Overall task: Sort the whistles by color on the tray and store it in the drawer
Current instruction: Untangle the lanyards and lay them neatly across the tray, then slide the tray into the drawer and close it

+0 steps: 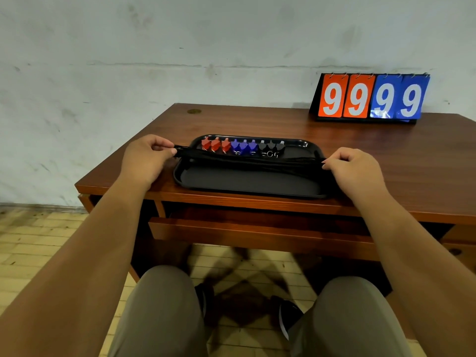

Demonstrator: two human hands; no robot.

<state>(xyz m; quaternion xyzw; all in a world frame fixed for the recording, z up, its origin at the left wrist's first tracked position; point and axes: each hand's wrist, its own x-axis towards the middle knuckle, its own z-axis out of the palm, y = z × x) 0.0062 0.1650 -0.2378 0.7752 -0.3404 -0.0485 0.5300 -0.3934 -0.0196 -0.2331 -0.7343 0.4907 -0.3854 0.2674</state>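
Observation:
A black tray (247,182) lies on the wooden desk. Along its far edge stand three red whistles (215,145), three blue whistles (243,147) and three black whistles (271,147), grouped by color from left to right. Their black lanyards (247,161) stretch in a bundle across the tray. My left hand (146,161) pinches the bundle's left end just past the tray's left rim. My right hand (353,167) pinches the right end at the tray's right rim. Below the desktop a drawer (257,228) stands partly pulled out.
A flip scoreboard (371,99) showing 9 9 9 9 stands at the desk's back right, against the wall. My knees and shoes are under the desk's front edge, above a tiled floor. More drawers sit at the right (458,243).

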